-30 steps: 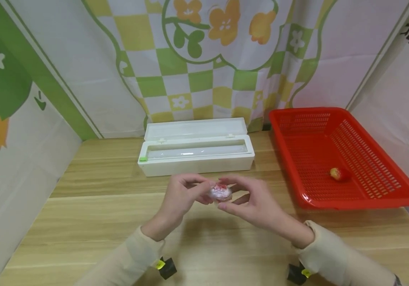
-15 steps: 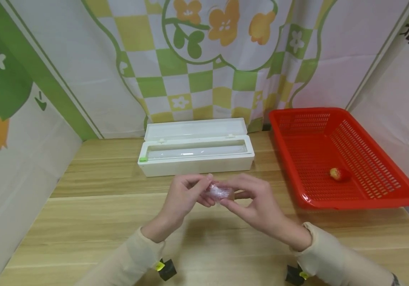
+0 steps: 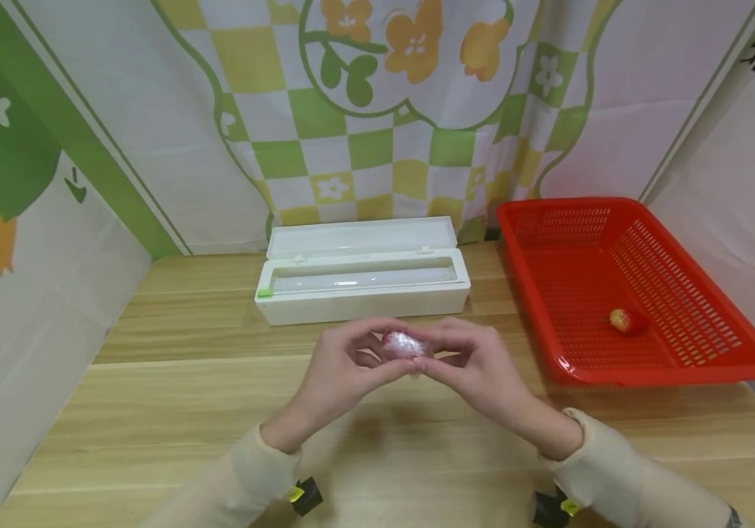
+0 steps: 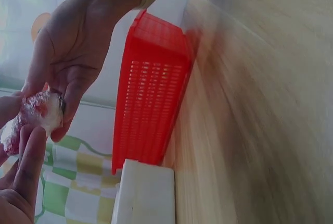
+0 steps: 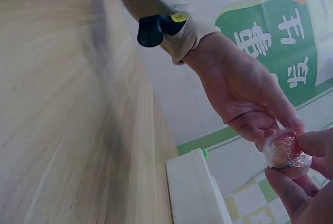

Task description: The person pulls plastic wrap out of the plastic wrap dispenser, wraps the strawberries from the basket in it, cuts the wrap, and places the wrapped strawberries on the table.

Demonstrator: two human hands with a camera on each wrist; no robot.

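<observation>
Pinching a film-wrapped bundle (image 3: 405,345), both hands (image 3: 340,370) (image 3: 472,367) meet; only the head view shows inside the basket (image 3: 565,308).

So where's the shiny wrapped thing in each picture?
Head view: a little below the middle, the shiny wrapped thing is held between the left hand and the right hand.
Left wrist view: by the left edge, about halfway down.
Right wrist view: towards the right edge, below halfway.
Shared landmark: the white box, behind the hands in the head view, at the bottom edge in both wrist views.
</observation>
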